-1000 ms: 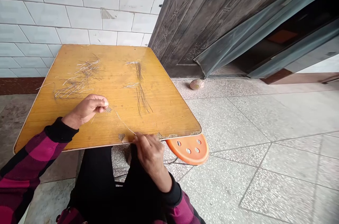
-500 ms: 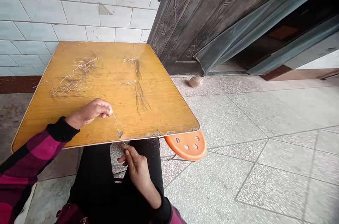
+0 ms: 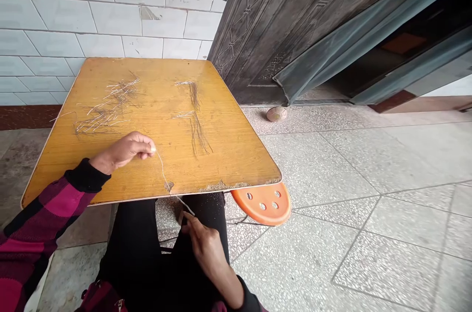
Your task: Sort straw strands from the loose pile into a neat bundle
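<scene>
Left hand (image 3: 129, 150) fingers clamp thin pale strand (image 3: 162, 168); it slants near-right past table (image 3: 239, 157) edge to nearer right hand (image 3: 209, 248), whose grip can't be told.

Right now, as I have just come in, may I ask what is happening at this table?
A person's left hand pinches a thin pale strand above the wooden table. The strand runs down past the near edge toward the right hand; whether those fingers grip it is hard to tell. Loose strands lie scattered on the left side of the tabletop, and to their right lie a far bundle and a near bundle.
</scene>
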A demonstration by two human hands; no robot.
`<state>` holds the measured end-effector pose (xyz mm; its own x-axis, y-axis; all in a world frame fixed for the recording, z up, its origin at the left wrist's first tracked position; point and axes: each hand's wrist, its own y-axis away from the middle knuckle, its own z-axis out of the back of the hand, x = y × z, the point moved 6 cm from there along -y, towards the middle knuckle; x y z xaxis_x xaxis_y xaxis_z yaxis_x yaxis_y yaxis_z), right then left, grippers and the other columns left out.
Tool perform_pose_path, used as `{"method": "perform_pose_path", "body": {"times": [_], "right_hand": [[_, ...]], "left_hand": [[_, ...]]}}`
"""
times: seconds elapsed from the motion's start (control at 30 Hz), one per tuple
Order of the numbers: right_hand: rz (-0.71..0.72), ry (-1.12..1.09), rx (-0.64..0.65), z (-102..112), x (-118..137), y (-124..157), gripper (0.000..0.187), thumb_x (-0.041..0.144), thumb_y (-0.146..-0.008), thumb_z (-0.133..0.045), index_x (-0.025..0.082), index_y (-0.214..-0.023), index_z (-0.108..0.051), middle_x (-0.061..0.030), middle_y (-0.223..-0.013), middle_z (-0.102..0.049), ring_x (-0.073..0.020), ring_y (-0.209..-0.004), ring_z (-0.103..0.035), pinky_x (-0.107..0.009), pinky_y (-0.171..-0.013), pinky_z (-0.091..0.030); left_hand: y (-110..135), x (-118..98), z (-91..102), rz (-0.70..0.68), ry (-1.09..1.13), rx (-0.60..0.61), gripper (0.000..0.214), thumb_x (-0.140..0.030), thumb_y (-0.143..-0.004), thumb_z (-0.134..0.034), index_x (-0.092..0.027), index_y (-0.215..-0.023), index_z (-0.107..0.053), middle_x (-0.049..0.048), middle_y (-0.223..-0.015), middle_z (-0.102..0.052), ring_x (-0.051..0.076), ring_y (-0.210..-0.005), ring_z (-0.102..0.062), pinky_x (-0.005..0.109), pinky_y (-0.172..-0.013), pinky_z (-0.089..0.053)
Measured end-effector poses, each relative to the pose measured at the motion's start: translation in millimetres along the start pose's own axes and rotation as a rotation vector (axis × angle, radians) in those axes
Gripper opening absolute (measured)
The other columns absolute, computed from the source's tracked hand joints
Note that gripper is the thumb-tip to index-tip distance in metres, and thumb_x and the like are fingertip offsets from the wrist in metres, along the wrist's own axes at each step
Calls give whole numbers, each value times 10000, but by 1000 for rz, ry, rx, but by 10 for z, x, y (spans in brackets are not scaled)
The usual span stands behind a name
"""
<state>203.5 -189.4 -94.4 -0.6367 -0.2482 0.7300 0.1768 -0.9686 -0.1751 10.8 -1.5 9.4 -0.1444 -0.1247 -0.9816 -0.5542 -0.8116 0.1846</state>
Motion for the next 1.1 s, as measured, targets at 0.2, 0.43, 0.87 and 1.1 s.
{"method": "perform_pose_path", "body": {"times": [0.2, 0.43, 0.87, 1.1], "right_hand": [[19, -104, -253, 705, 263, -352, 235, 229, -951, -470, 201, -1120, -630, -56, -890, -738, -150, -670, -693, -262, -623, -567], [211, 183, -181, 426, 780, -1127, 311, 363, -915, -551, 133, -1103, -639, -95, -865, -716, -155, -649, -667, -250, -608, -520], [79, 103, -139, 153, 685, -1188, 313, 253, -986, -354, 157, -1004, -652, -29, -626, -676, -117, -522, -624, -190, -529, -445], [172, 317, -122, 257, 706, -1224, 317, 313, -960, -455, 176, -1175, -642, -51, -719, -721, -139, -598, -656, -195, -543, -423]], "left_hand": [[-7, -7, -94, -1, -42, 93, 172, -263, -644, -610, -145, -522, -580, -11, -490, -504, 71, -473, -378, 224, -482, -261], [-17, -7, -66, -36, -25, 15, 166, -270, -641, -606, -137, -541, -601, -5, -511, -534, 74, -476, -409, 227, -499, -294], [-11, -15, -105, -28, -7, 9, 176, -273, -606, -602, -141, -495, -567, -12, -483, -500, 73, -459, -382, 234, -479, -273], [-16, 24, -115, -20, -17, 50, 165, -267, -620, -594, -147, -509, -578, -12, -483, -500, 77, -467, -383, 231, -479, -274]]}}
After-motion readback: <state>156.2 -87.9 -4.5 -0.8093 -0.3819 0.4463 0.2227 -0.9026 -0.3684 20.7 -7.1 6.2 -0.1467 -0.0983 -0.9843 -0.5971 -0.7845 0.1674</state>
